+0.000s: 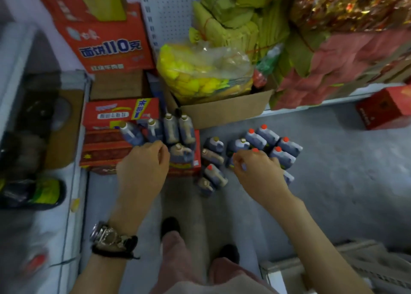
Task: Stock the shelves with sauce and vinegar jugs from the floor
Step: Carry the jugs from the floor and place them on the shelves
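Your right hand [255, 169] curls round a red-capped jug [255, 150] in the cluster on the floor [333, 160], likely by its handle for lifting, while your left hand [144, 166], fingers bent, hovers beside the jugs [171, 130] parked on the red box [106, 146]; whether it grips one I cannot tell.

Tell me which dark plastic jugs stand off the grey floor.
The tan-capped jugs by the left hand: they stand on a flat red carton, the rest on the floor.
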